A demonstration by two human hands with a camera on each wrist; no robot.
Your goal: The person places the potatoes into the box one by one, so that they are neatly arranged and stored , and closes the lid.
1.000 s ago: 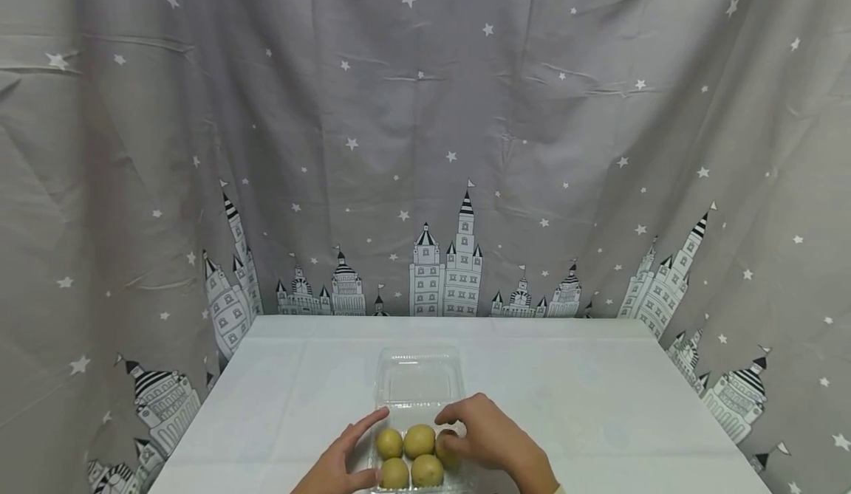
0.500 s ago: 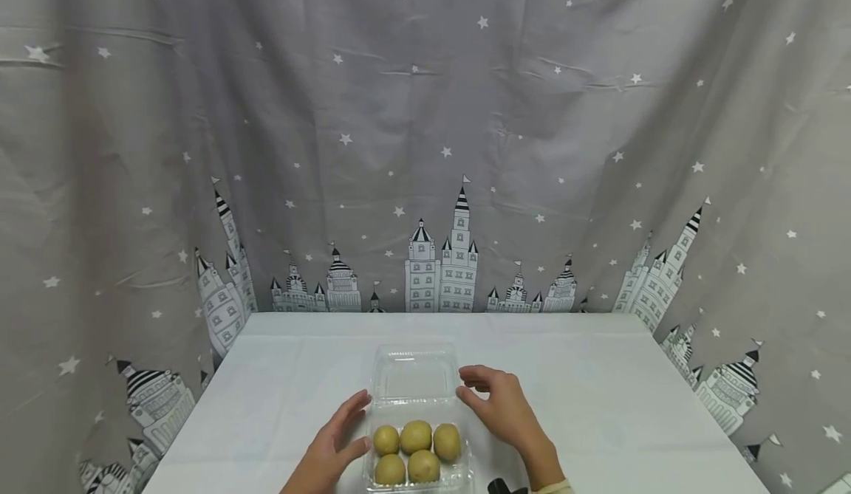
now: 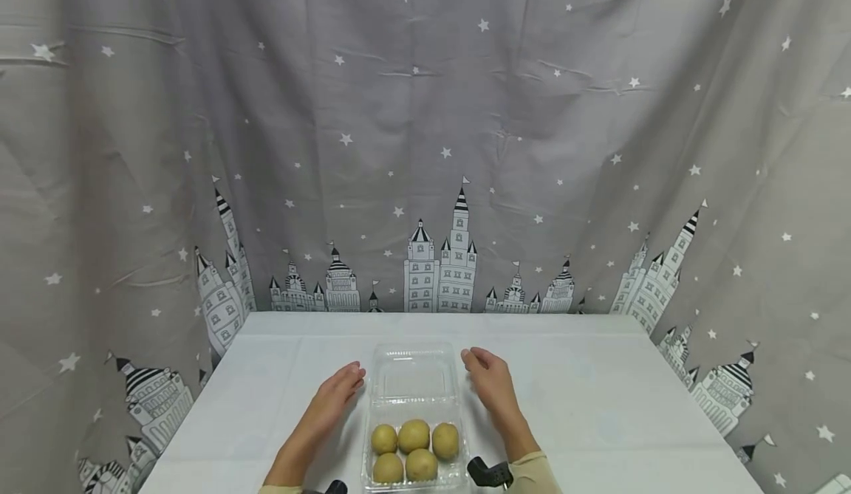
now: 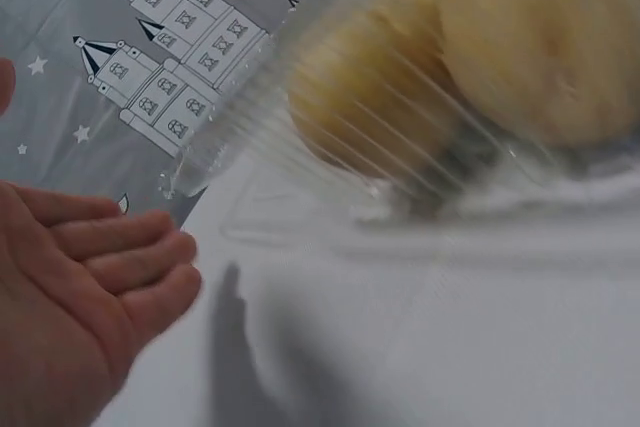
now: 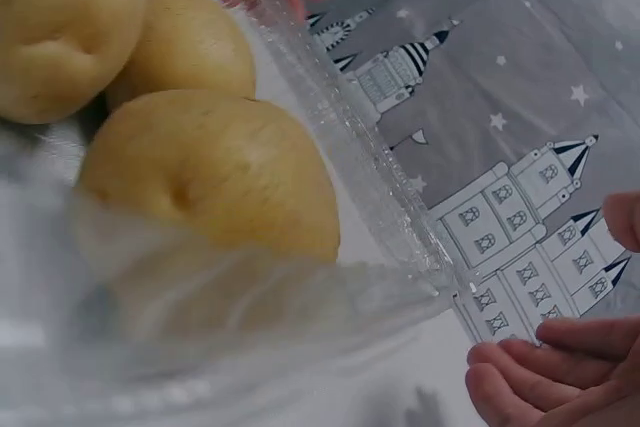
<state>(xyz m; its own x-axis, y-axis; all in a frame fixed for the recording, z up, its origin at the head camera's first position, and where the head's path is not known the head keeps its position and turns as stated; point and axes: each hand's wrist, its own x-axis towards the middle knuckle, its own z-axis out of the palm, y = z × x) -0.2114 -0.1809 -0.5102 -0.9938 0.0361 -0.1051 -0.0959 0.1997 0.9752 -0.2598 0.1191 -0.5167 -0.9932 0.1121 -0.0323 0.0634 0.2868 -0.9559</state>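
Several yellow potatoes (image 3: 414, 436) lie in two rows inside a clear plastic clamshell box (image 3: 462, 446), whose lid (image 3: 414, 376) is folded back flat on the far side. My left hand (image 3: 335, 394) is to the left of the lid with its fingers extended and nothing in them. In the left wrist view its palm (image 4: 60, 317) stays apart from the box wall. On the other side, my right hand (image 3: 493, 385) is beside the lid's right edge, fingers loosely bent and holding nothing. The right wrist view has potatoes (image 5: 215, 172) close up behind the clear wall, with the right fingers (image 5: 530, 377) apart from it.
A white-covered table (image 3: 598, 405) bears the box near its front edge. Behind and at both sides hangs a grey curtain (image 3: 372, 110) printed with stars and castles. Black wrist devices (image 3: 490, 472) sit near both sleeves.
My right hand has let go of the right-hand potato in the back row and moved away, right and forward. My left hand has left the box's side and moved forward beside the lid.
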